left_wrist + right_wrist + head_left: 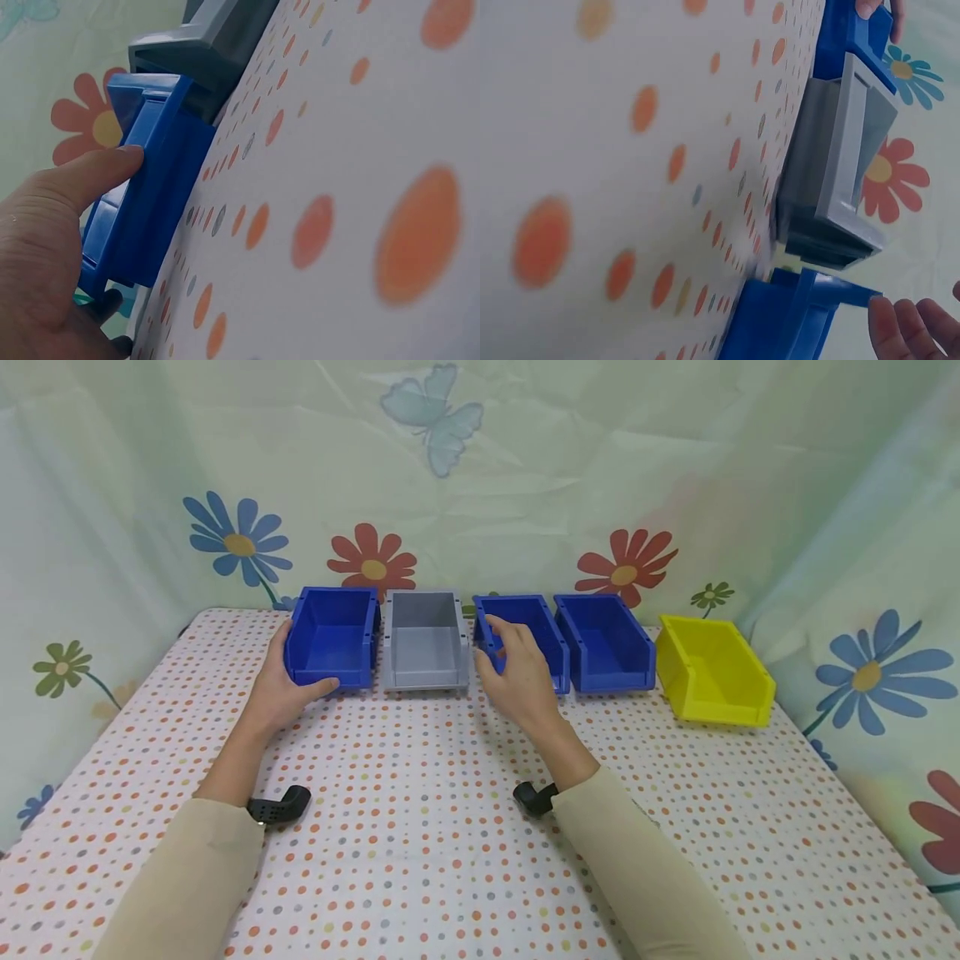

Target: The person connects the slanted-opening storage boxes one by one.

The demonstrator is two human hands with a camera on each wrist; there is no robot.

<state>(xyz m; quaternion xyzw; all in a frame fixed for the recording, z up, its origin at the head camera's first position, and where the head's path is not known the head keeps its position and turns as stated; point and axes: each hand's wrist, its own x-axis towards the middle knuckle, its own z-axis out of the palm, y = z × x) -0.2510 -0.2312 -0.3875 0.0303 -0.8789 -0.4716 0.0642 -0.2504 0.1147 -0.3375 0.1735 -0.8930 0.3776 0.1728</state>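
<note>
My left hand (277,689) holds the leftmost blue bin (367,656) by its left side. Its thumb rests on the bin's front edge, which also shows in the left wrist view. Right of that bin stands a grey bin (426,679). Over the left part of the middle blue bin (557,660) is my right hand (521,681), its fingers loosely bent and nothing held. In the right wrist view these fingertips (885,322) appear close to that bin's rim; whether they touch it I cannot tell. All these bins look empty.
Another blue bin (618,682) stands just right of the middle one. Farther right is a yellow bin (723,714), turned at an angle. A dotted cloth (420,843) covers the table, and a flowered curtain (510,485) hangs behind the row.
</note>
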